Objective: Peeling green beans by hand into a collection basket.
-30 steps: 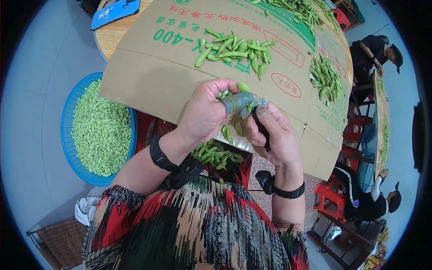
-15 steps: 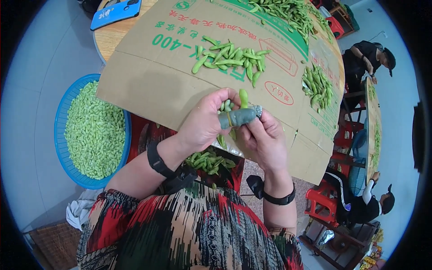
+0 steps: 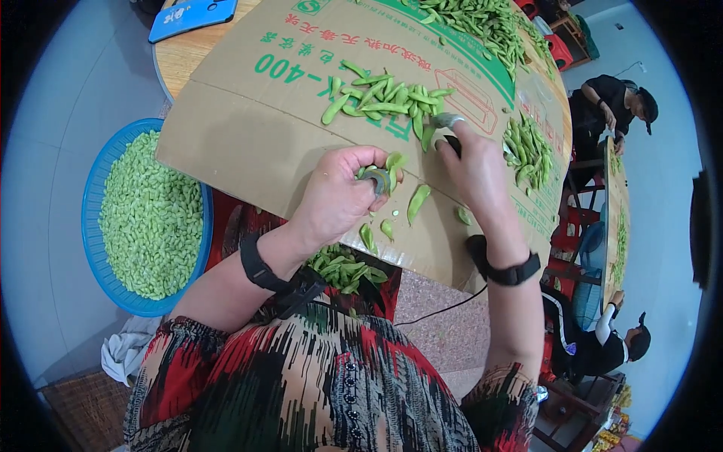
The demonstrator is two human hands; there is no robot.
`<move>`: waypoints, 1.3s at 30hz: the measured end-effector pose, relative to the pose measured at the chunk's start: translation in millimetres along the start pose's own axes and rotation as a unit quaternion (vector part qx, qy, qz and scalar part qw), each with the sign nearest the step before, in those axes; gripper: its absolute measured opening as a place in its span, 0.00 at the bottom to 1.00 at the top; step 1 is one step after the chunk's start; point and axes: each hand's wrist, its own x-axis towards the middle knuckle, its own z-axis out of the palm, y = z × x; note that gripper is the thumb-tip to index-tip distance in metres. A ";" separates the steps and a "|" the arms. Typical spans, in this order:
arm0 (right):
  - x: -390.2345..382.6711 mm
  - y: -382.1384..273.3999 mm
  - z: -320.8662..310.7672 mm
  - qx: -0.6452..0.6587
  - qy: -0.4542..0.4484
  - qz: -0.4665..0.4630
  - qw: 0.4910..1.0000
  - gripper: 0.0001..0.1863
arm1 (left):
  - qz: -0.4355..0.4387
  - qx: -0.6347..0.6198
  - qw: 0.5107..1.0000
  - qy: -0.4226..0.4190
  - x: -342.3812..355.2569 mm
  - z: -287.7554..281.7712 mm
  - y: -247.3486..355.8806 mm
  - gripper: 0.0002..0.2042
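My left hand (image 3: pixel 337 192) is curled around bean pods (image 3: pixel 395 161), with a grey-green finger cover banded in yellow. My right hand (image 3: pixel 479 164) reaches over the cardboard (image 3: pixel 256 143) to the central pile of green pods (image 3: pixel 376 94). Its fingers, in grey and black covers, are apart at the pile's near edge, partly hidden. Loose pods (image 3: pixel 419 200) and small pieces lie between and below my hands. Another pod pile (image 3: pixel 529 151) is to the right.
A blue basket (image 3: pixel 143 226) of shelled beans stands at left. A blue phone (image 3: pixel 188 21) lies on the wooden table (image 3: pixel 169 64). More pods (image 3: pixel 489 34) are heaped at the far side. Two people (image 3: pixel 610 105) (image 3: pixel 614 343) sit at another table (image 3: pixel 614 226) with red stools (image 3: pixel 572 226).
My right hand has left my left hand and moved up and right to the pile. My left hand stays curled. More loose pieces now show on the cardboard.
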 end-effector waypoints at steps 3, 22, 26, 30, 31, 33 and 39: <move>8.6 1.4 2.7 -0.085 -0.056 -0.039 0.994 0.08 | -0.002 0.038 0.999 0.004 -0.6 0.1 3.6 0.05; -67.8 -42.3 -2.8 0.687 -0.216 0.232 0.654 0.11 | -0.037 -0.228 0.970 -0.073 -4.3 -0.5 0.3 0.09; -72.4 -50.3 -6.6 0.691 -0.218 0.205 0.658 0.10 | 0.019 -0.178 0.982 -0.053 -4.6 -1.9 -1.0 0.06; -72.8 -50.7 -2.7 0.626 -0.203 0.188 0.729 0.10 | 0.049 -0.125 0.990 -0.048 -6.4 6.5 -2.8 0.08; -73.0 -50.1 -2.1 0.604 -0.197 0.176 0.752 0.10 | 0.069 -0.088 0.994 -0.007 -7.0 11.0 -2.7 0.09; -74.2 -54.8 -4.4 0.592 -0.187 0.181 0.763 0.09 | 0.052 -0.104 0.992 -0.039 -8.1 5.9 -5.3 0.10; -77.2 -55.1 -5.0 0.712 -0.229 0.239 0.618 0.09 | -0.040 -0.220 0.962 -0.154 -4.8 -8.9 -4.1 0.11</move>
